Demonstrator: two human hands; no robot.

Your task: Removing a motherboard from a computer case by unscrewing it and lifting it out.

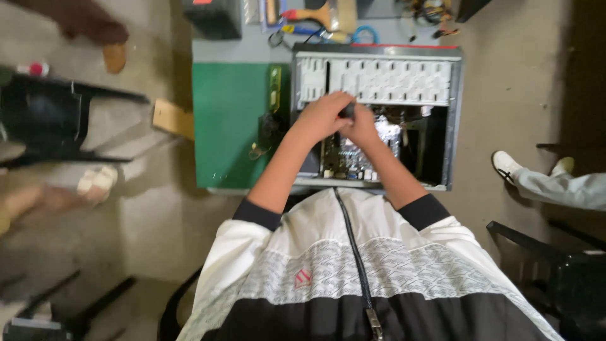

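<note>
— Wearing what?
— White zip-up jacket [353, 265], sleeves pushed up past the elbows, dark cuffs bunched there.
— Any pattern?
— Grey wavy band across the chest, small red emblem on it, broad black panel lower down. Dark zipper down the middle, metal pull at the bottom.

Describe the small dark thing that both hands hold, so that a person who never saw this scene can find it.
Find the open computer case on the grey table, beside the green mat. Over its middle, the left hand and right hand meet. Between them sits a short black handle, the only dark, rounded thing against the pale metal panel.
</note>
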